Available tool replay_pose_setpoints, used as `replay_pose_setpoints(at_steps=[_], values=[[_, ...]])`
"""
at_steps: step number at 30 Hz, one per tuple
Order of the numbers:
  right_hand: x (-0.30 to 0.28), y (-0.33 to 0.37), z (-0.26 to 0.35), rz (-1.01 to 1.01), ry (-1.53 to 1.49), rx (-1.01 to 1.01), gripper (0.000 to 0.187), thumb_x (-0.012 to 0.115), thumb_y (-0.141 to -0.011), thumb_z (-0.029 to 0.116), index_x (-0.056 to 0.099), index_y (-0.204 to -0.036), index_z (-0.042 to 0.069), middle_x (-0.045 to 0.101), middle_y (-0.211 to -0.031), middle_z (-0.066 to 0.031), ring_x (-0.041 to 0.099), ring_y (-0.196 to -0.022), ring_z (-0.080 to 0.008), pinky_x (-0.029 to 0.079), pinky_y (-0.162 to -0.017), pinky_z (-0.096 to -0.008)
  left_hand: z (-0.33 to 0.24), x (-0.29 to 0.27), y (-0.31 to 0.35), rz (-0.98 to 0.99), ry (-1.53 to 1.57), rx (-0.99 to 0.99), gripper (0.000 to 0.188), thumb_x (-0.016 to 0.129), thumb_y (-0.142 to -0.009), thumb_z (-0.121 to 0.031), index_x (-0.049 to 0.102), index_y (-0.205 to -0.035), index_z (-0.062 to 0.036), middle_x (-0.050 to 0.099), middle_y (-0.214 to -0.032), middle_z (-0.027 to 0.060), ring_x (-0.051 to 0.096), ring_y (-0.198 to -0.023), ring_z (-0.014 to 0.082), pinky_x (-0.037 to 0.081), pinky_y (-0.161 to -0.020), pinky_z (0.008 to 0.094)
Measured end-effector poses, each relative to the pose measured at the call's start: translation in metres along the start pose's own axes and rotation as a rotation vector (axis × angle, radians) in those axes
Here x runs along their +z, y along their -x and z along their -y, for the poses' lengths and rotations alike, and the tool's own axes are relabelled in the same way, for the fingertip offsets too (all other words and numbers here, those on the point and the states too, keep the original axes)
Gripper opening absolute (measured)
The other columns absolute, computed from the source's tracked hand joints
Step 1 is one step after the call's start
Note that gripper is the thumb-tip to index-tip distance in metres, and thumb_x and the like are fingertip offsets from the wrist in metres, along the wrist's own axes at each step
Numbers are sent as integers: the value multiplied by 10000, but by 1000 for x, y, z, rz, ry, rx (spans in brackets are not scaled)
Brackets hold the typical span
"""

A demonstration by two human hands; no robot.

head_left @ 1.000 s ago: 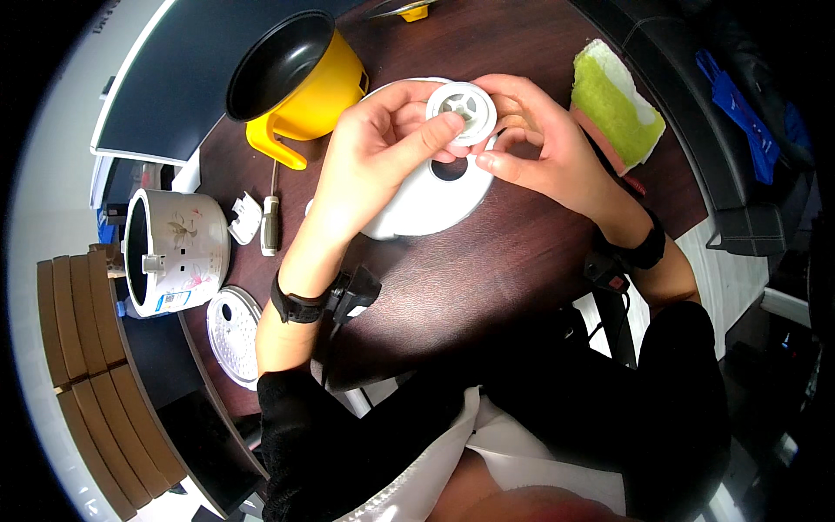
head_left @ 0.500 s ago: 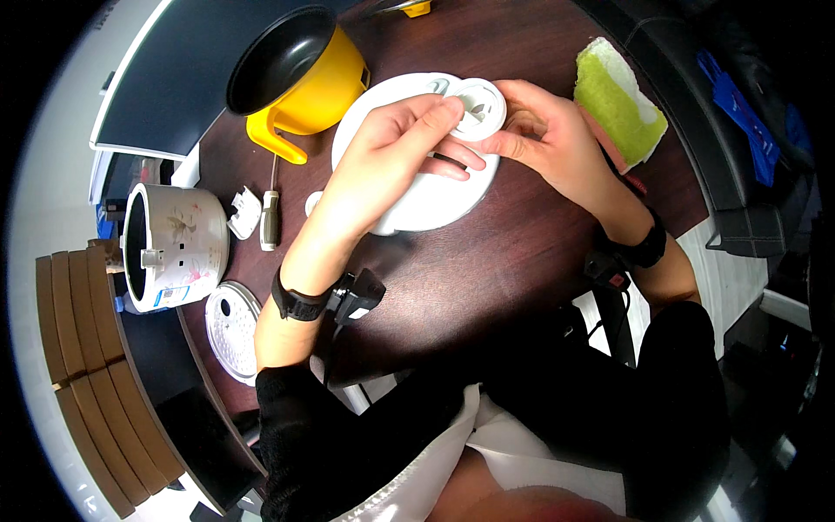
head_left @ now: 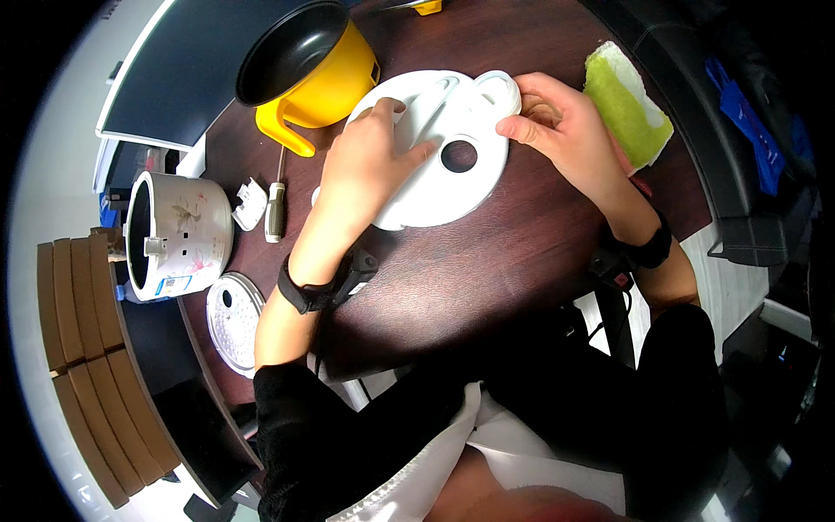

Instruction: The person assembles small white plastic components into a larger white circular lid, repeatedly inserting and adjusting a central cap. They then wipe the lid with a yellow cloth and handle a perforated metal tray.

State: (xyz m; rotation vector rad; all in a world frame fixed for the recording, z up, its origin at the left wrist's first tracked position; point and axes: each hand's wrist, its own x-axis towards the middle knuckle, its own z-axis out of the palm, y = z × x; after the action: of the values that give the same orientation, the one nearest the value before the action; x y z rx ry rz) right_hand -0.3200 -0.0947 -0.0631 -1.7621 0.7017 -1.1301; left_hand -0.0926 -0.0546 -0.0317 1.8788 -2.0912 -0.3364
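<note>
A white plastic lid [head_left: 435, 196] with a dark round hole lies on the table beneath my hands. My right hand [head_left: 565, 117] pinches a small white round cap [head_left: 497, 91] by its edge, over the lid's far right part. My left hand [head_left: 365, 165], slightly blurred, hovers over or touches the left part of the lid. Its thumb and fingers are apart, with nothing visible between them. Whether its fingertips touch the lid, I cannot tell.
A yellow pot [head_left: 335, 74] with a black inside stands behind my left hand. Further left are a screwdriver [head_left: 275, 213], a white plastic piece [head_left: 250, 205], a flowered rice cooker body [head_left: 196, 230] and a perforated metal disc [head_left: 235, 335]. A green-and-white cloth [head_left: 626, 109] lies at the right.
My left hand has let go of the round cap and moved left over the lid. My right hand keeps the cap, now tilted and a little further right, uncovering the lid's hole.
</note>
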Motion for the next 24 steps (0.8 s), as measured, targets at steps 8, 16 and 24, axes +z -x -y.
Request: replay_pose_setpoints(at_steps=[8, 16, 24], values=[[-9, -4, 2, 30, -106, 45, 306, 757, -797, 119, 590, -1021, -6, 657, -941, -71, 627, -883, -101, 512, -761, -229, 20, 4, -8, -54, 378, -38, 420, 694, -788, -193, 591, -1092, 77, 661, -795, 145, 654, -690, 206, 509, -684, 295], [-35, -3, -3, -107, -256, -251, 406, 749, -768, -16, 511, -1095, 12, 618, -1043, -78, 614, -966, -137, 504, -850, -260, 24, -29, -5, -81, 984, -94, 329, 617, -865, -152, 586, -1104, 72, 575, -686, 0, 497, -550, 57, 403, -569, 201], [-1, -8, 7, -41, -72, -45, 363, 807, -728, 68, 555, -983, 6, 646, -962, -71, 640, -901, -134, 538, -778, -266, 37, -26, -1, 21, 1645, -333, 369, 544, -938, -192, 512, -1235, 25, 626, -1091, 114, 625, -957, 165, 522, -820, 301]])
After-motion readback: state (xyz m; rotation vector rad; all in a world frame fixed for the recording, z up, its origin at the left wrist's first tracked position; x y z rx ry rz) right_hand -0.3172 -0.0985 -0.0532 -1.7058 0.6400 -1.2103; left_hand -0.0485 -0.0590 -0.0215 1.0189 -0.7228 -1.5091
